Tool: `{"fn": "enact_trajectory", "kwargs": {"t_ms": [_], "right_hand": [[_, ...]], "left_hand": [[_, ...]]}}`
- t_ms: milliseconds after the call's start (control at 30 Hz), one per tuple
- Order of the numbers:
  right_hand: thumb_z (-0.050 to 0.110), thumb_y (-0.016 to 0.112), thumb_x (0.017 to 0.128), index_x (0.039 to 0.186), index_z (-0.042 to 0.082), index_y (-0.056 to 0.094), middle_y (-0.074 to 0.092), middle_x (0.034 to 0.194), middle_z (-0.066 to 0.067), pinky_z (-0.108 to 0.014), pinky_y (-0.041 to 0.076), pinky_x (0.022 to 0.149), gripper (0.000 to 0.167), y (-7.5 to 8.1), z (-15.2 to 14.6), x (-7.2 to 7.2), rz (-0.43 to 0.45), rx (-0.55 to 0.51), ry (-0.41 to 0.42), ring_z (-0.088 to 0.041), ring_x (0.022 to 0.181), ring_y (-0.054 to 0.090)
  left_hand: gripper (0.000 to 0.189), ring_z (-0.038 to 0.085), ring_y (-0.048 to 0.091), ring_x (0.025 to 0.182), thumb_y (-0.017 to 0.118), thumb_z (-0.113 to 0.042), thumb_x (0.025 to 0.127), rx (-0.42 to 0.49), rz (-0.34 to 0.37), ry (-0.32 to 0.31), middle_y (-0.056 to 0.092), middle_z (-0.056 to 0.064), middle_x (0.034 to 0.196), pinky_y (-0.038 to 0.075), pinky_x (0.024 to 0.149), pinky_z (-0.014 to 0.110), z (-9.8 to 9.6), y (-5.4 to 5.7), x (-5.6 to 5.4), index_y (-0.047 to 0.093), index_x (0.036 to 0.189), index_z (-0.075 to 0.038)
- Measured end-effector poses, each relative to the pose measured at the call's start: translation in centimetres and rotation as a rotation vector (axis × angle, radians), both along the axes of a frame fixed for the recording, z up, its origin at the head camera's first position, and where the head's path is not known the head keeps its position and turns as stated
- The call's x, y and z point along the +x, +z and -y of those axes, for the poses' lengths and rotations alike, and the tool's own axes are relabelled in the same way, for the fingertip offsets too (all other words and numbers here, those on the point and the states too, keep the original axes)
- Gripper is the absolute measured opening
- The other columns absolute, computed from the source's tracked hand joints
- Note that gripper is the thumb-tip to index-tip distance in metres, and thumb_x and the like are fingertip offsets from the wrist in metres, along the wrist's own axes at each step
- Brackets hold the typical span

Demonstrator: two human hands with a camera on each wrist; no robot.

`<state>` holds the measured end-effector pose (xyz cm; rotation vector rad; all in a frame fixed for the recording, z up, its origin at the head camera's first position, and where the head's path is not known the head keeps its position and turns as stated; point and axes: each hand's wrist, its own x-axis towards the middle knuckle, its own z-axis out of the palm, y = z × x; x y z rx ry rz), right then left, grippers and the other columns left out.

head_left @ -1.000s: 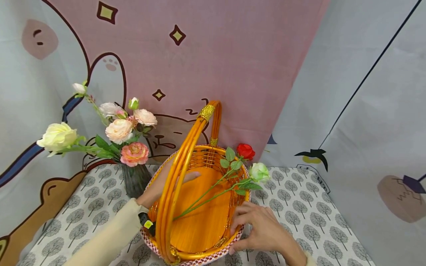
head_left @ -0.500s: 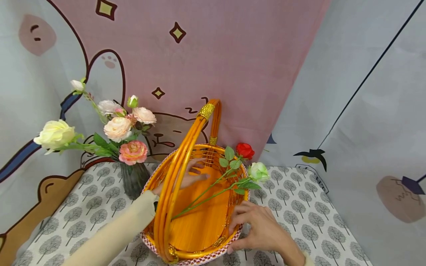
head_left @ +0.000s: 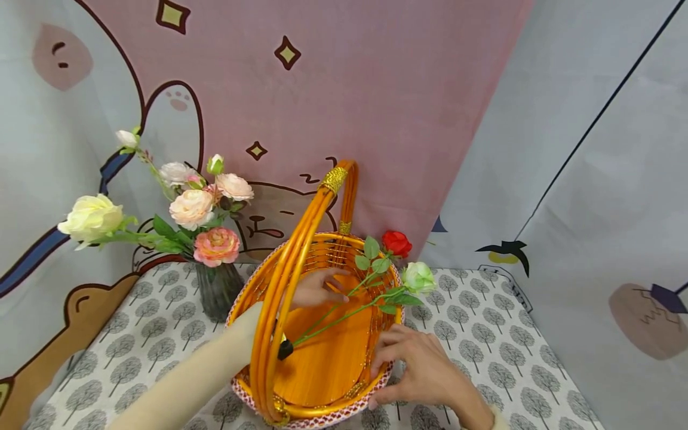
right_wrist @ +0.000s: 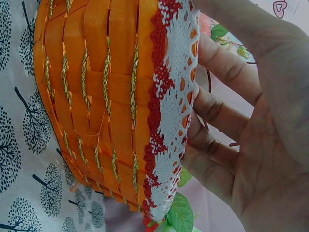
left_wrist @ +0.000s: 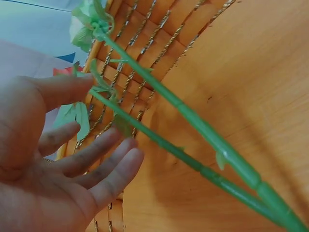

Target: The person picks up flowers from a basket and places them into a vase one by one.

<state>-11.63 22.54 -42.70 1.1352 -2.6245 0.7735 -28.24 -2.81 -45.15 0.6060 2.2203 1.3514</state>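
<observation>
An orange woven basket (head_left: 317, 412) with a tall arched handle (head_left: 292, 257) and a red-and-white lace edge (right_wrist: 171, 96) stands on the table. Two long-stemmed flowers, a red rose (head_left: 397, 244) and a pale green rose (head_left: 418, 278), lean inside it, blooms over the right rim. My left hand (head_left: 318, 289) reaches under the handle, fingers spread beside the green stems (left_wrist: 193, 121). In the left wrist view thumb and fingers stand apart around the thinner stem's leafy part, without closing on it. My right hand (head_left: 421, 367) grips the basket's right rim, fingers inside, thumb outside.
Left of the basket stands a dark grey vase (head_left: 219, 292) with several pink, cream and white flowers (head_left: 192, 209). A tree-print cloth (head_left: 500, 358) covers the table. Cartoon-printed fabric (head_left: 408, 119) hangs behind and at the sides.
My left hand has moved rightward and deeper into the basket, from its left side to the flower stems. The right hand, basket and flowers stay in place.
</observation>
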Motion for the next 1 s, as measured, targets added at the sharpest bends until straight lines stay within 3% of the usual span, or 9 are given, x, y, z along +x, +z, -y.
{"fn": "enact_trajectory", "kwargs": {"t_ms": [133,267,433,567,733,1000], "right_hand": [[0.068,0.081,0.072,0.084,0.05,0.069,0.059,0.092,0.03,-0.014,0.031,0.05,0.025,-0.02,0.0,-0.05,-0.009,-0.003,0.007,0.006,0.086,0.052],[0.069,0.081,0.071,0.084,0.05,0.069,0.059,0.092,0.03,-0.014,0.031,0.05,0.025,-0.03,-0.07,0.0,-0.007,-0.002,0.001,0.007,0.085,0.051],[0.068,0.081,0.072,0.084,0.05,0.07,0.059,0.093,0.03,-0.014,0.032,0.05,0.025,0.02,-0.1,0.03,0.008,-0.004,0.001,0.006,0.086,0.052],[0.068,0.081,0.072,0.084,0.05,0.07,0.059,0.093,0.03,-0.014,0.032,0.051,0.025,0.07,-0.12,0.05,0.018,-0.004,0.001,0.006,0.087,0.052],[0.068,0.081,0.071,0.085,0.05,0.07,0.059,0.092,0.03,-0.014,0.033,0.051,0.025,0.07,-0.11,0.06,0.016,-0.005,0.003,0.006,0.087,0.052],[0.068,0.081,0.071,0.085,0.05,0.07,0.06,0.091,0.029,-0.013,0.032,0.052,0.025,0.02,-0.08,-0.11,-0.002,-0.009,0.012,0.005,0.086,0.052]], "left_hand": [[0.064,0.043,0.069,0.099,0.075,-0.013,0.094,-0.003,-0.011,-0.064,0.065,0.024,0.126,0.059,0.078,0.048,-0.45,-0.38,0.0,0.049,0.152,-0.015],[0.055,0.034,0.07,0.094,0.071,-0.003,0.095,0.004,-0.047,-0.079,0.066,0.027,0.121,0.059,0.071,0.04,-0.82,-0.82,0.21,0.055,0.147,-0.01],[0.045,0.039,0.07,0.095,0.068,0.003,0.095,0.025,-0.1,-0.052,0.071,0.02,0.106,0.06,0.07,0.042,-1.0,-0.96,0.54,0.063,0.138,-0.005],[0.039,0.041,0.071,0.096,0.067,0.003,0.095,0.012,-0.137,-0.044,0.072,0.013,0.1,0.058,0.068,0.034,-0.89,-0.93,0.63,0.066,0.134,-0.001],[0.036,0.043,0.07,0.094,0.065,0.006,0.094,0.017,-0.101,-0.018,0.071,0.012,0.096,0.055,0.063,0.027,-0.84,-0.78,0.62,0.068,0.13,-0.001],[0.037,0.047,0.068,0.088,0.062,0.009,0.093,0.079,-0.089,0.039,0.069,0.014,0.092,0.054,0.06,0.03,-0.48,-0.54,0.21,0.07,0.125,-0.005]]}}
